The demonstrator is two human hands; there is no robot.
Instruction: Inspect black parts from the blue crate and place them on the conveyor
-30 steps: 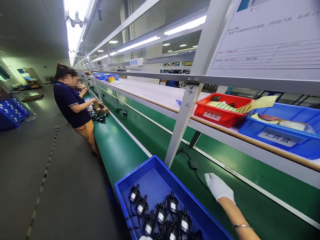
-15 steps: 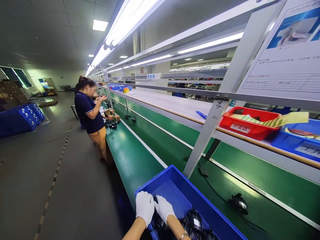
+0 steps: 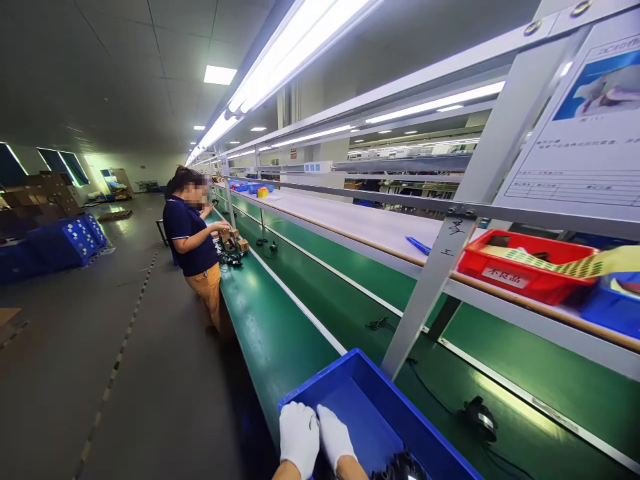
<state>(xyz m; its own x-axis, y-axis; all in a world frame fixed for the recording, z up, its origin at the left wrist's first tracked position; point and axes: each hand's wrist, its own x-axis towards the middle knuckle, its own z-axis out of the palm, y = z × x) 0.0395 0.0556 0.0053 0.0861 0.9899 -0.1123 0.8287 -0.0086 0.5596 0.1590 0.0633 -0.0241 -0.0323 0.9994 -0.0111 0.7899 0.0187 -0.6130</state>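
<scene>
Resting side by side at the near corner of a blue bin (image 3: 350, 373), both white-gloved hands touch along the thumbs — the left hand (image 3: 299, 437) lies on the bin's near rim, the right hand (image 3: 334, 437) just inside it over the bare blue floor. Whether either hand grips anything cannot be told; the fingers lie fairly flat and nothing shows between them. Just right of the right hand, low in the bin, sits a dark cluster of small black pumps (image 3: 403, 467), partly cut off by the bottom edge of the view.

The bin stands on the near strip of a long green worktop (image 3: 270, 320), close to its front edge. Beyond the bin's right wall, a single black pump (image 3: 479, 417) lies on the green belt with its cable trailing away. A slanted grey post (image 3: 435, 280) rises behind the bin to a shelf — on that shelf stands a red tray (image 3: 520, 277) holding a yellow sticker sheet (image 3: 550, 263), and a blue pen (image 3: 417, 245) lies further left along it.

Far down the worktop's front edge another person (image 3: 193, 240) in a dark shirt stands with hands at small boxes (image 3: 235, 241). Stacked blue crates (image 3: 65, 240) sit on the floor at the far left.
</scene>
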